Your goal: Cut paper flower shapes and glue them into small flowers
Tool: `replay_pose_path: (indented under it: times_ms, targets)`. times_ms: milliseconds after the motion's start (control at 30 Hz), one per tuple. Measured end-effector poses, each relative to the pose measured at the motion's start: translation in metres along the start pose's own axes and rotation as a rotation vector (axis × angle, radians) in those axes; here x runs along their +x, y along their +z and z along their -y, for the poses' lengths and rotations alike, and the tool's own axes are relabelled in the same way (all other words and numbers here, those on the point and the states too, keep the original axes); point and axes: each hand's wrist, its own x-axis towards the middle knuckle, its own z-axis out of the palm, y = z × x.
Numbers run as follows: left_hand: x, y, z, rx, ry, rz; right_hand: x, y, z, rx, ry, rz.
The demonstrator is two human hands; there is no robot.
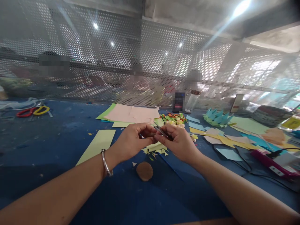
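My right hand [179,140] is closed around a slim silver metal tool [160,128], its narrow end pointing up and left. The fingers hide most of the tool, so I cannot tell whether it is tweezers or small scissors. My left hand [136,137] meets it with thumb and fingers pinched together; what lies between them is hidden. Below the hands are pale yellow paper pieces with pointed edges [156,148]. A thin blue stick [171,167] and a round brown disc [144,171] lie nearer to me on the blue table [117,197].
Pink paper sheets [133,114] and a pale green strip [97,147] lie beyond and left. Red- and yellow-handled scissors [32,111] rest far left. Small colourful paper pieces [174,118], a blue pointed paper form [217,118] and a magenta power strip [272,164] with cables are right.
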Motion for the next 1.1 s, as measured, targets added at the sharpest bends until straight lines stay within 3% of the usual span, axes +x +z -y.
replay_pose_path:
  times_ms: [233, 433, 1100]
  targets:
    - [0.002, 0.005, 0.003, -0.389, -0.142, -0.186, 0.002, -0.007, -0.001, 0.034, 0.026, -0.042]
    - [0.002, 0.008, -0.001, -0.556, -0.139, -0.174, 0.001, -0.006, 0.002, -0.060, 0.018, 0.014]
    - [-0.002, 0.014, -0.002, -0.625, -0.123, -0.138, -0.002, -0.005, 0.007, -0.041, -0.011, 0.014]
